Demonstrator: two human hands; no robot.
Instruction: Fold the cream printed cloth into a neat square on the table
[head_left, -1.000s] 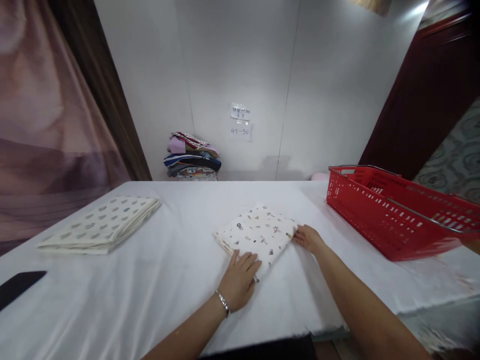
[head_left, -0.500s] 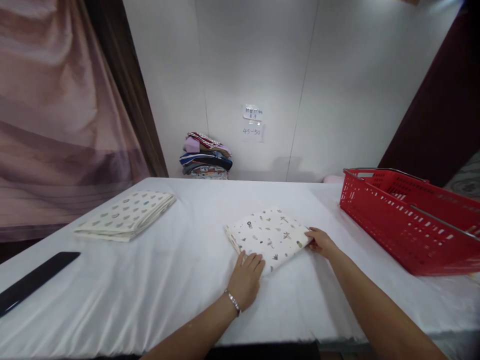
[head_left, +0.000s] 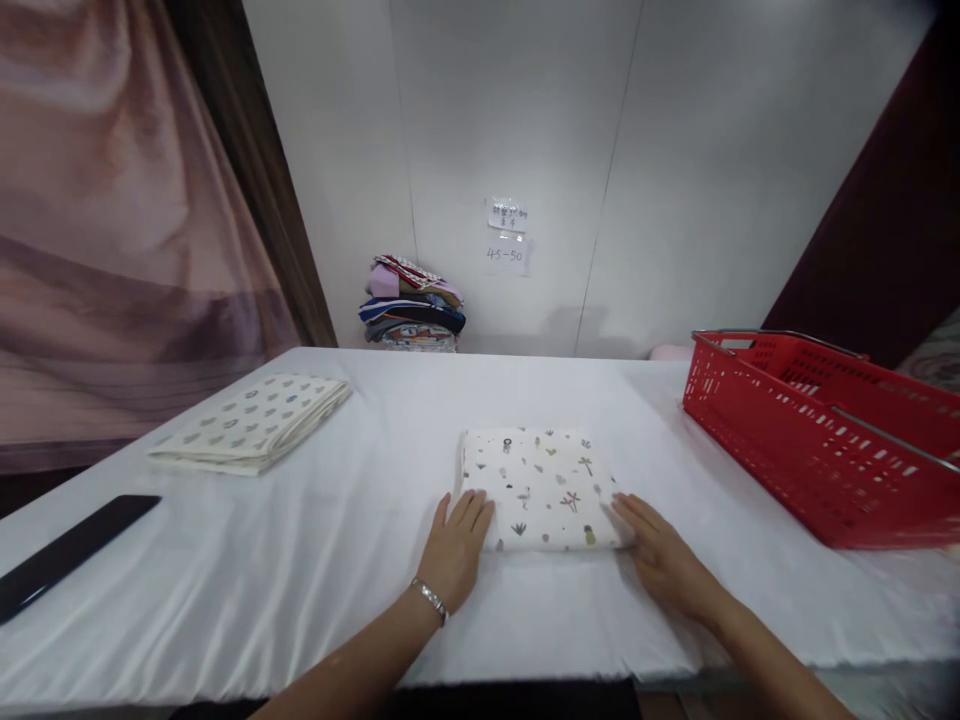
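Note:
A folded white cloth with small printed figures (head_left: pixel 538 486) lies square in front of me on the white table (head_left: pixel 300 580). My left hand (head_left: pixel 456 549), a bracelet on its wrist, rests flat at the cloth's near left corner with fingers stretched out. My right hand (head_left: pixel 660 557) lies flat at the near right corner, fingers extended onto the cloth's edge. Neither hand grips anything.
A second folded patterned cloth (head_left: pixel 255 422) lies at the far left of the table. A red plastic basket (head_left: pixel 817 432) stands at the right. A flat black object (head_left: pixel 67 550) lies near the left edge. A stack of folded clothes (head_left: pixel 412 305) sits against the white wall.
The folded cloth has turned from a diagonal lie to square with the table edge. Both hands have moved to its near corners and flattened out.

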